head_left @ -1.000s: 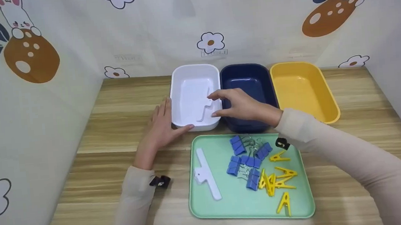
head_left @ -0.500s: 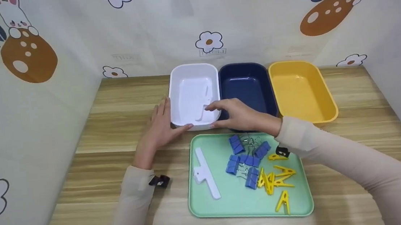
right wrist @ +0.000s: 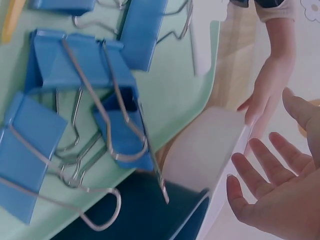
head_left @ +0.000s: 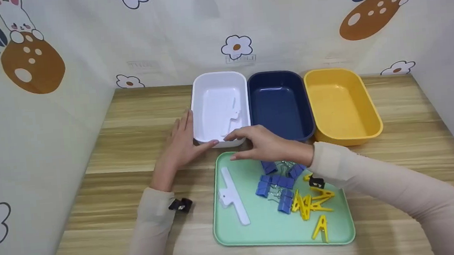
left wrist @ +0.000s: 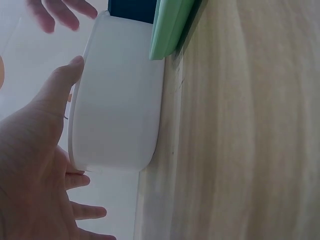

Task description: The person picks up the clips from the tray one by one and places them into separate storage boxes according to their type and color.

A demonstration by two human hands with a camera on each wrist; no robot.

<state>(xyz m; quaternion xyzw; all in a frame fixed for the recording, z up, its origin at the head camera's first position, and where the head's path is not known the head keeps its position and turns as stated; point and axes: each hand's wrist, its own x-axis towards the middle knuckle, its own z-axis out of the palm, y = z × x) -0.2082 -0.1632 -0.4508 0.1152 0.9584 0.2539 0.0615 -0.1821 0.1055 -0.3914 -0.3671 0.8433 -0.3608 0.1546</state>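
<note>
My left hand (head_left: 179,146) rests against the left side and front rim of a white bin (head_left: 211,83), its fingers fairly straight. In the left wrist view the thumb touches the bin's rim. A white plastic clip (head_left: 232,121) lies inside that bin, at its right side. My right hand (head_left: 267,142) hovers over the bin's front edge and the tray's back edge, thumb and fingers apart, holding nothing. On the green tray (head_left: 269,232) another white clip (head_left: 235,196) lies at the left. Several blue binder clips (head_left: 284,200) and yellow clothespins (head_left: 306,207) lie right of it.
A navy bin (head_left: 280,106) stands right of the white one, and a yellow bin (head_left: 344,109) stands beyond it. All three are lined up behind the tray on a wooden table (head_left: 128,132). Patterned cloth (head_left: 177,33) hangs behind and at the sides.
My right hand has drawn back from over the white bin toward the tray. The clip in the bin stays where it was. My left hand has kept its place.
</note>
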